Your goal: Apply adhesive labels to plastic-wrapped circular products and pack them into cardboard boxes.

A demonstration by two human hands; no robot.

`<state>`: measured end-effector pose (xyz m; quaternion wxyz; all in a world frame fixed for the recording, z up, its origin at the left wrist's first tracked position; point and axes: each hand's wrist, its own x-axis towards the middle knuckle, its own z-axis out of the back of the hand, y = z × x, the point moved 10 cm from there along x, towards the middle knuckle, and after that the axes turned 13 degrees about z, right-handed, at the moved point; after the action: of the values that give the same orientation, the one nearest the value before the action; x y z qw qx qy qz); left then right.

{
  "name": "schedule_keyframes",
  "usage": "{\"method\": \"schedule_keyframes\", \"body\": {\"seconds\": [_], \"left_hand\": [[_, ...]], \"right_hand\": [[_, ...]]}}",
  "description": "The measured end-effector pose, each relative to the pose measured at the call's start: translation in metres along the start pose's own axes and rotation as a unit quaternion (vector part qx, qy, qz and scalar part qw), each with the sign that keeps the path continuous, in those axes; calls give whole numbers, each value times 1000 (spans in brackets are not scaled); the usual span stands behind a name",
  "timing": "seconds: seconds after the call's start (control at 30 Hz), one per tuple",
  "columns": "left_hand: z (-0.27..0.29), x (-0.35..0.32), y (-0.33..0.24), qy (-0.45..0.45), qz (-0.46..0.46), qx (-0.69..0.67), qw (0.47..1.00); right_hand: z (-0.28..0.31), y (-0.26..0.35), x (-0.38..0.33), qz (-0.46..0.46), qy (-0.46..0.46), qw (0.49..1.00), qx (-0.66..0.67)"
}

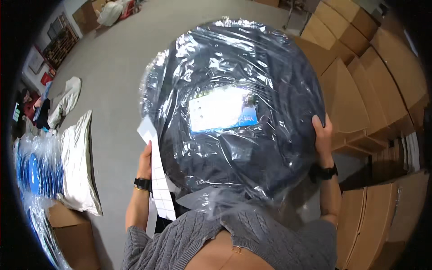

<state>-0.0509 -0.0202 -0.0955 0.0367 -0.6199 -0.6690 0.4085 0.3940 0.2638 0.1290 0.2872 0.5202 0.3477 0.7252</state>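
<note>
From nine to twelve o'clock, a grey floor [114, 63] is seen, bounded near ten by a pale wall [72, 5], with brown slatted wood [60, 42] placed beside it. Cardboard cartons [344, 90] are stacked from one to four o'clock.

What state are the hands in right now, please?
Left hand: holding the white gridded strip; fingers mostly hidden.
Right hand: holding the wrapped dark round package.
</note>
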Motion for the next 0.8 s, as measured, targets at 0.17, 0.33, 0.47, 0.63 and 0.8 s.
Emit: {"method": "schedule_keyframes", "body": {"seconds": [0.17,0.33,0.47,0.63,0.8], "left_hand": [[-69,-27,-81,69,-151,40,985],[-122,-74,-140,-14,-325,190,926],[-106,-62,-148,-11,-321,57,945],[-133,-75,-162,4,-323,134,937],[-173,-96,-209,-72,-378,270,882]], "right_hand": [[33,42,-2,67,-103,991,55],[65,20,-22,118,-147,980,-59],[71,-43,-34,44,-233,971,14],[42,-31,-24,30,-258,945,200],[26,-38,-18,-49,-249,953,165]]}}
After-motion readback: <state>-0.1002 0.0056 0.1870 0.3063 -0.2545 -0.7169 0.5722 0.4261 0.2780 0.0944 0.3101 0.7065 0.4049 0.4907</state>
